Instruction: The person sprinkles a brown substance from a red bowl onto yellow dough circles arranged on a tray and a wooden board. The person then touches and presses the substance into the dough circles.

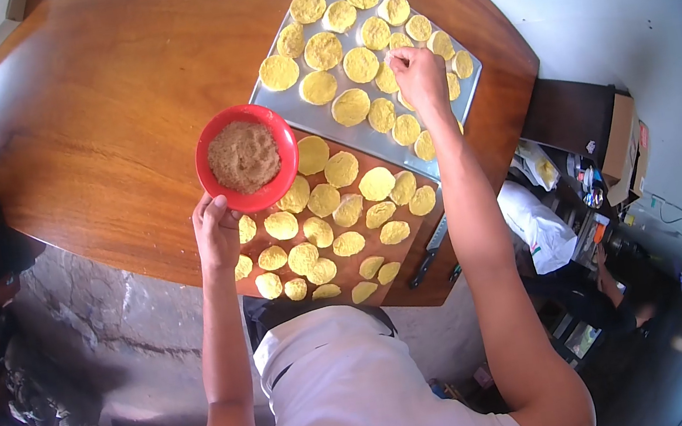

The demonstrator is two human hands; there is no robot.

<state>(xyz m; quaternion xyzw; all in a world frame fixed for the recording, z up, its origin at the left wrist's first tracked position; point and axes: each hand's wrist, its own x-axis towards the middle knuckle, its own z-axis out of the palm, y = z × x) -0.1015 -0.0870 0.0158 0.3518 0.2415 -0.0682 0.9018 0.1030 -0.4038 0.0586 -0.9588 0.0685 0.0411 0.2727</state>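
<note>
The red bowl (pixel 246 158) of brown crumbs (pixel 243 156) sits on the wooden table (pixel 97 117), overlapping the near edge of the metal tray (pixel 283 109) and the far edge of the wooden board (pixel 350 272); being round, it shows no long axis, and its mouth faces straight up. The left hand (pixel 215 228) grips its near rim, thumb on the lip, while the fingers underneath are hidden. The left forearm rises straight from the body. The right arm stretches far forward, and the right hand (pixel 420 78) is bent down over the yellow dough discs (pixel 345 62) on the tray, fingertips pinched on 1 of them; which disc cannot be made out. The tray's long axis runs diagonally, far-left to near-right. More yellow rounds (pixel 335 231) cover the board. A knife (pixel 428 254) lies at its right edge, partly cut off by the forearm.
</note>
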